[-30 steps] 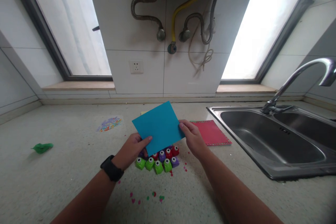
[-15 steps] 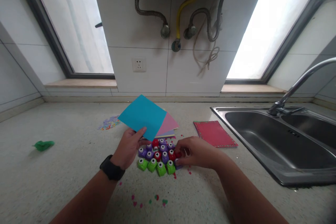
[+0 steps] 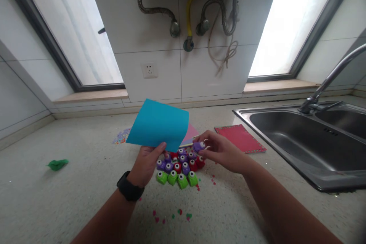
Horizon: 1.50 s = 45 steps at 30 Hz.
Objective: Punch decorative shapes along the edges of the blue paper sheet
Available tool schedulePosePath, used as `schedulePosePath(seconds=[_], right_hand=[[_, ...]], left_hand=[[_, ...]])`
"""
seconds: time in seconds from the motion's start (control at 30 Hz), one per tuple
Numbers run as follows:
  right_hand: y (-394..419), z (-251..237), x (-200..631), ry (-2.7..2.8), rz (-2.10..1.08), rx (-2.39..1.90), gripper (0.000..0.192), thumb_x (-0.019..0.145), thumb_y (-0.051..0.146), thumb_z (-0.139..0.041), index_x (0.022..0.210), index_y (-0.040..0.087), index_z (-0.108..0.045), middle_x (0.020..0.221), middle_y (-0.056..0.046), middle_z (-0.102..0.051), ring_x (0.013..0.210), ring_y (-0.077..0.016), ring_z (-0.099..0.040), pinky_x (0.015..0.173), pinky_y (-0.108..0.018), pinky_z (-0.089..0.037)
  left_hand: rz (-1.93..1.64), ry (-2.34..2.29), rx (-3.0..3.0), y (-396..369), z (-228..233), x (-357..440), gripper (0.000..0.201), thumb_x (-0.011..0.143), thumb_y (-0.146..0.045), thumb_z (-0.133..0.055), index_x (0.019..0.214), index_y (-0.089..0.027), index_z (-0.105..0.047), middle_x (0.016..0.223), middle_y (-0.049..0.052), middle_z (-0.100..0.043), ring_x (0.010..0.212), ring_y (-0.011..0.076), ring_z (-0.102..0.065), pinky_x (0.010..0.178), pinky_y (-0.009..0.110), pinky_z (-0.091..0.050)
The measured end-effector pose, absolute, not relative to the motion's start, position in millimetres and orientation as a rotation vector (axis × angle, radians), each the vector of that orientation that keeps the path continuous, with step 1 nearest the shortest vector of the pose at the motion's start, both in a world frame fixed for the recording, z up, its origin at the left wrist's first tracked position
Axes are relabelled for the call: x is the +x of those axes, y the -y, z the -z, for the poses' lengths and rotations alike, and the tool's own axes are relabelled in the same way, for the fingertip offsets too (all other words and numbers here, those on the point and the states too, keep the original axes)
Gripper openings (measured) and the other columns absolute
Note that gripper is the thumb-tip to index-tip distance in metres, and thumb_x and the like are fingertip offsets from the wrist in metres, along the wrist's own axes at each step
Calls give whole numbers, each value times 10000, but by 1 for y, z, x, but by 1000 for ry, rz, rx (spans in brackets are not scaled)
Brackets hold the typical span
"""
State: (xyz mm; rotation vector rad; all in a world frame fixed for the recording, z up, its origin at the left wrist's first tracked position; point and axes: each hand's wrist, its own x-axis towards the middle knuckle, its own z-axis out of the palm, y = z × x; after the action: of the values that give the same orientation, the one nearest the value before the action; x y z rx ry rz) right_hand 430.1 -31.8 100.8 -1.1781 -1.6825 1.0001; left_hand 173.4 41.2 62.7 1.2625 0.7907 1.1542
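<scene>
My left hand (image 3: pixel 149 161) is closed on a blue sheet of paper (image 3: pixel 158 124), thumb on top, near its lower edge. Between the thumb and fingers of my right hand (image 3: pixel 220 150) is a purple paper punch (image 3: pixel 198 146), lifted above the others. Below both hands stand several more small punches in rows: green ones (image 3: pixel 182 181) in front, purple (image 3: pixel 185 168) and red ones (image 3: pixel 177 167) behind. Pink paper (image 3: pixel 192 131) lies in a stack behind the blue sheet, which partly hides it.
Red paper with a punched border (image 3: pixel 241 138) lies right, beside the steel sink (image 3: pixel 283 148) and its faucet (image 3: pixel 311 103). Small paper cutouts (image 3: pixel 156 220) are scattered in front; a colourful pile (image 3: pixel 121 136) lies behind left. A green crumpled piece (image 3: pixel 57 164) rests at far left.
My right hand has picked up the purple punch from the right end of the rows and raised it. The blue sheet has turned and bends slightly. The camera view has shifted a little.
</scene>
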Motion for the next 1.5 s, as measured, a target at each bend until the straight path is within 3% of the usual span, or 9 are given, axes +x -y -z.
schedulePosePath(seconds=[0.1, 0.23, 0.5, 0.63, 0.9, 1.5], right_hand=[[29, -97, 420, 1429, -1205, -967, 338, 869, 364, -709, 963, 222, -417, 959, -33, -623, 717, -131, -624, 603, -279, -489], [25, -91, 414, 1322, -1231, -945, 392, 806, 304, -779, 952, 210, -427, 855, 19, -567, 655, -86, -555, 560, -227, -429], [20, -74, 409, 1205, -1341, -805, 325, 861, 314, -750, 979, 204, -468, 891, -3, -593, 772, -122, -623, 664, -255, -468], [19, -71, 404, 1149, -1365, -841, 397, 818, 337, -785, 1105, 208, -543, 966, -28, -622, 812, -148, -660, 737, -298, -530], [18, -67, 400, 1096, -1373, -898, 399, 787, 332, -809, 1125, 206, -639, 1061, -63, -677, 876, -160, -679, 893, -362, -552], [21, -72, 394, 1205, -1333, -958, 369, 798, 353, -787, 1077, 178, -620, 836, -17, -669, 700, -124, -636, 670, -283, -520]], left_hand=[[-1101, -804, 1262, -41, -65, 176, 365, 800, -440, -758, 979, -122, -741, 888, 93, -745, 754, 190, -654, 752, 300, -517], [-1034, -891, 1227, -44, -61, 178, 359, 804, -455, -760, 886, -109, -714, 746, 73, -722, 674, 166, -647, 682, 273, -520], [-1135, -834, 1090, -40, -59, 182, 332, 761, -365, -820, 925, -128, -656, 759, 26, -708, 674, 138, -652, 696, 260, -548], [-1161, -803, 1087, -38, -58, 184, 353, 755, -361, -822, 967, -123, -673, 861, 55, -737, 746, 166, -685, 780, 302, -567], [-1173, -799, 1127, -36, -56, 185, 294, 777, -370, -801, 910, -122, -715, 867, 70, -749, 737, 165, -691, 763, 288, -572], [-1133, -873, 1159, -28, -62, 187, 326, 740, -412, -822, 824, -114, -719, 788, 78, -744, 724, 183, -702, 725, 280, -586]])
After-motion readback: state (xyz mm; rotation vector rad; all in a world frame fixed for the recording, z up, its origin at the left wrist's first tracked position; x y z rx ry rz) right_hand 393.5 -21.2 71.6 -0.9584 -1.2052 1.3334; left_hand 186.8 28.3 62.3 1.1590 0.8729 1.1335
